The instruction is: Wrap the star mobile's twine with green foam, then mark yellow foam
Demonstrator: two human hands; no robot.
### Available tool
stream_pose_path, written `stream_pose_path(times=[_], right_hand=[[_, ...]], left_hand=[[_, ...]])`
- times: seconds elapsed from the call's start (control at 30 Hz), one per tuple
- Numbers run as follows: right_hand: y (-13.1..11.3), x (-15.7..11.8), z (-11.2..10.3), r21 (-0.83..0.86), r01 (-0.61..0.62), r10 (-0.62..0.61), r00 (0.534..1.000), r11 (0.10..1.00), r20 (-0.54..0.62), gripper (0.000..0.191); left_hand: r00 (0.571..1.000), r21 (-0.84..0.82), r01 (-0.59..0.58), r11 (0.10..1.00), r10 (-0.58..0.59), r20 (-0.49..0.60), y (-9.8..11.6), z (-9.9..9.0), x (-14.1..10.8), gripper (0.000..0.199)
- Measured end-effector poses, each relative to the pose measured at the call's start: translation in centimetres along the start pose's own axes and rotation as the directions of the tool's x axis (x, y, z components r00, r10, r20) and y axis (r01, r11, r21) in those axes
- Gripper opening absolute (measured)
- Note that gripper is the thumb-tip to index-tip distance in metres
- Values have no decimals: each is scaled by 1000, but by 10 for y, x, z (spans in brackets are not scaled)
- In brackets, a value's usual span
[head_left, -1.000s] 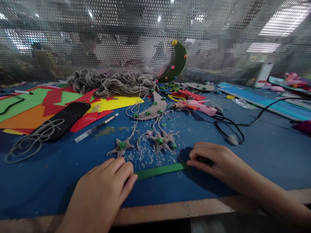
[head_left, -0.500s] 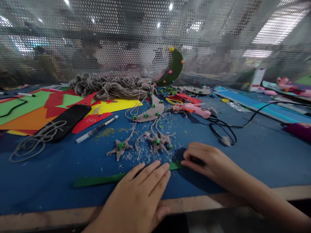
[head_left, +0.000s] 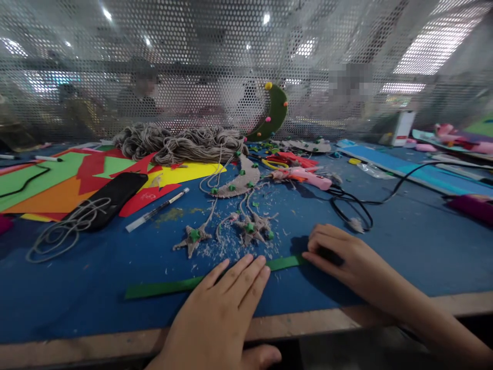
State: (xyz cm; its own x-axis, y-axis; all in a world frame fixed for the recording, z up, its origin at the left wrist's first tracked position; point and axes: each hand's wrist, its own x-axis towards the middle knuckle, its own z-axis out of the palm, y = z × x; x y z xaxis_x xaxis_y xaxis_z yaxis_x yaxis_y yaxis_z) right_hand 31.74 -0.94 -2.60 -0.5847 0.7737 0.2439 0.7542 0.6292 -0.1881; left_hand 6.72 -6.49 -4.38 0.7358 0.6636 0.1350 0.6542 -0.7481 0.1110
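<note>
A green strip [head_left: 165,289], flat and narrow like paper or felt, lies along the front of the blue table. My left hand [head_left: 227,303] rests across its middle, palm down with the fingers stretched out. At the strip's right end my right hand [head_left: 335,252] is closed, its fingertips pinching that end. Just beyond my hands lie two grey yarn-wrapped stars, one on the left [head_left: 192,237] and one on the right [head_left: 252,228], with green bits on them. Above these is a grey crescent [head_left: 241,179], dotted with green pieces and joined by cords.
A pink glue gun [head_left: 308,178] with a looped black cable lies right of centre. Grey yarn [head_left: 181,144] is heaped at the back before a perforated screen. Left are coloured sheets [head_left: 42,182], a black phone-like object [head_left: 115,198] and a pen [head_left: 156,209].
My right hand has slid right along the strip, so more green shows between my hands. My left hand stays laid on it. The view has shifted slightly.
</note>
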Motion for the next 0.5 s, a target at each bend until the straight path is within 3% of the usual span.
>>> stream_pose_path(times=[0.3,0.5], right_hand=[[-4,-1,1,-73,-56,55,998,996,-19,20],[1,-4,-3,7,-132,132,991,991,-20,21]], left_hand=[[998,-87,45,995,-40,55,1,-4,0,70],[997,-136,55,989,-46,67,3,-7,-1,73]])
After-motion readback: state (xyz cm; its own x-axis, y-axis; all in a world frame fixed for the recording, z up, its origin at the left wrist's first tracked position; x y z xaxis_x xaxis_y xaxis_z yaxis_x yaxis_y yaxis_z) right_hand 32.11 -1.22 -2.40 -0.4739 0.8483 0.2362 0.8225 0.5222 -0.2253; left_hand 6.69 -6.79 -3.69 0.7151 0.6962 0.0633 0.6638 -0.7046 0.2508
